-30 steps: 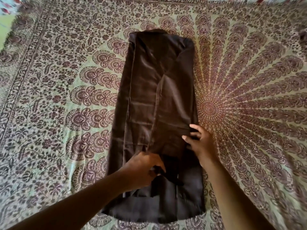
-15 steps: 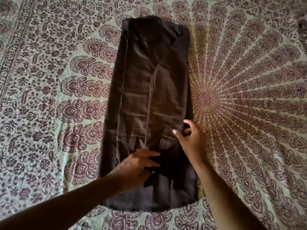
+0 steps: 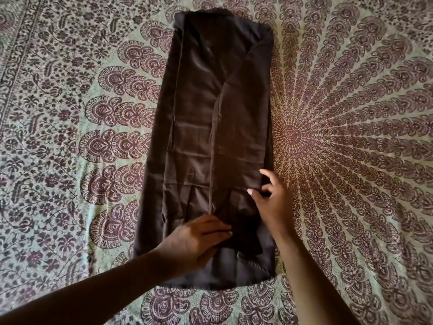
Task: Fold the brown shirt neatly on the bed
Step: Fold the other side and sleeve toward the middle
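Observation:
The brown shirt lies on the bed as a long narrow strip, sides folded inward, collar end far from me. My left hand rests on its lower part. The fingers lie flat and together over a folded sleeve end, and the thumb is tucked at that fold's lower edge. My right hand is at the strip's right edge, thumb and curled fingers pinching the fabric, the index finger stretched out along the edge. The hem lies nearest me, below both hands.
The bed is covered by a pale green sheet printed with a dark purple mandala, its centre just right of the shirt. A patterned border runs down the far left. Nothing else lies on the sheet.
My left hand has gone from gripping the dark sleeve end to lying flat on it. The sleeve end now lies down across the lower shirt. My right hand stays at the right edge.

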Action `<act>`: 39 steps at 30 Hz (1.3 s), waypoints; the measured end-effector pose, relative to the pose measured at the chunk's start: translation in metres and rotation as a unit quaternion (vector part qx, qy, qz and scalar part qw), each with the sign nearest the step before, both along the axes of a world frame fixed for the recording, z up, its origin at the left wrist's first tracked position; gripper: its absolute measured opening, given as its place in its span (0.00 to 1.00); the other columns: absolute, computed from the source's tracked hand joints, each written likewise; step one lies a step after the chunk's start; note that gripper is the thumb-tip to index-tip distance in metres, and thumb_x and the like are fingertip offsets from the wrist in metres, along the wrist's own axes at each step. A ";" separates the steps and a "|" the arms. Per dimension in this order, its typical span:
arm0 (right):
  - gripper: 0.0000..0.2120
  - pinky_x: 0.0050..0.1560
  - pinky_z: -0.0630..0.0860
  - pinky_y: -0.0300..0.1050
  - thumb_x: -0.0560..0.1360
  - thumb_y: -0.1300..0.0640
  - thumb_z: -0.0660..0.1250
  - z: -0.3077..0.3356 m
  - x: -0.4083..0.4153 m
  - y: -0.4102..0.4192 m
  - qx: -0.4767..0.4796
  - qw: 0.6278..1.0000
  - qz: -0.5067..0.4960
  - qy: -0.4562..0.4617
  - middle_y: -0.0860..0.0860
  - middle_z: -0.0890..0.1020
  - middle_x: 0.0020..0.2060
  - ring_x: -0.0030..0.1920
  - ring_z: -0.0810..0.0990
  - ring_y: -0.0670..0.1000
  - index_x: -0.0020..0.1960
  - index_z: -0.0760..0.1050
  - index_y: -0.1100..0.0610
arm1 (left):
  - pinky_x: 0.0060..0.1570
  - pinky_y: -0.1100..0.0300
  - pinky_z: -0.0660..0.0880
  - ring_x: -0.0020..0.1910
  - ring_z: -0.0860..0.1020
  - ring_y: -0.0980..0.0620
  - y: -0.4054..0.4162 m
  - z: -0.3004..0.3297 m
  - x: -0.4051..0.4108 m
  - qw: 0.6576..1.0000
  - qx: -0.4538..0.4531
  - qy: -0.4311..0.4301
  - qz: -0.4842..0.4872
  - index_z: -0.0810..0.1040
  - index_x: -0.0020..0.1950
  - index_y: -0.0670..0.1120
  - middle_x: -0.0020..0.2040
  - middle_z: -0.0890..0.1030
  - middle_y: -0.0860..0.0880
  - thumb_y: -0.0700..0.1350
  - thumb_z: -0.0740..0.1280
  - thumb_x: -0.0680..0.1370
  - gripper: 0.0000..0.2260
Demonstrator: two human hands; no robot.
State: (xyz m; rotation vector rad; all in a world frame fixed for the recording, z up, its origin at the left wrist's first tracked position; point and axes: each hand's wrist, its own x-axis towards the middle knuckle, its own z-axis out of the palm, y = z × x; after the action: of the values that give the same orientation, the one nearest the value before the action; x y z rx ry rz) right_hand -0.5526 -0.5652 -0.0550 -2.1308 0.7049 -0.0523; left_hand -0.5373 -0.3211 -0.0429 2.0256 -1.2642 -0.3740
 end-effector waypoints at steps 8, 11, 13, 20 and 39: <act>0.29 0.45 0.66 0.33 0.73 0.57 0.79 0.003 -0.004 0.000 -0.075 0.993 0.086 0.041 0.56 0.83 0.46 0.44 0.81 0.54 0.71 0.76 0.60 | 0.60 0.56 0.80 0.63 0.79 0.52 0.006 -0.006 0.002 0.981 0.146 -0.073 -0.109 0.82 0.64 0.49 0.64 0.82 0.51 0.56 0.67 0.76 0.20; 0.31 0.46 0.70 0.38 0.73 0.52 0.79 0.002 -0.003 0.000 -0.090 0.987 0.105 0.079 0.59 0.85 0.53 0.50 0.84 0.56 0.73 0.75 0.60 | 0.47 0.57 0.82 0.50 0.81 0.53 0.001 0.002 0.006 0.989 0.134 -0.021 -0.057 0.82 0.56 0.51 0.52 0.83 0.52 0.56 0.66 0.80 0.12; 0.31 0.49 0.76 0.46 0.72 0.48 0.79 0.002 -0.001 -0.003 -0.106 0.985 0.105 0.089 0.58 0.85 0.54 0.54 0.84 0.58 0.71 0.76 0.58 | 0.33 0.56 0.78 0.36 0.78 0.52 -0.014 0.009 0.015 0.992 0.116 0.020 0.040 0.76 0.46 0.52 0.40 0.79 0.53 0.54 0.63 0.82 0.09; 0.20 0.56 0.80 0.56 0.74 0.59 0.77 -0.001 0.062 -0.038 -0.108 0.993 0.030 -0.033 0.56 0.79 0.53 0.53 0.80 0.57 0.63 0.80 0.62 | 0.47 0.48 0.78 0.53 0.77 0.44 -0.112 0.009 0.135 0.917 0.097 0.073 0.379 0.76 0.56 0.47 0.54 0.76 0.47 0.47 0.67 0.80 0.06; 0.21 0.56 0.82 0.56 0.75 0.58 0.77 -0.015 0.283 -0.110 -0.048 0.990 0.073 -0.112 0.58 0.83 0.57 0.54 0.83 0.56 0.66 0.80 0.61 | 0.57 0.46 0.75 0.58 0.79 0.33 -0.195 0.019 0.315 0.826 0.231 0.120 0.500 0.80 0.61 0.49 0.59 0.80 0.39 0.44 0.61 0.80 0.12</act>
State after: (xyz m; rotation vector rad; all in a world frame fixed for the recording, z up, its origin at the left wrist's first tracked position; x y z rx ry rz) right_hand -0.2695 -0.6747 -0.0698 -2.2181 0.4217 -0.2459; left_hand -0.2220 -0.5159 -0.0235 2.6139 0.1750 -0.4090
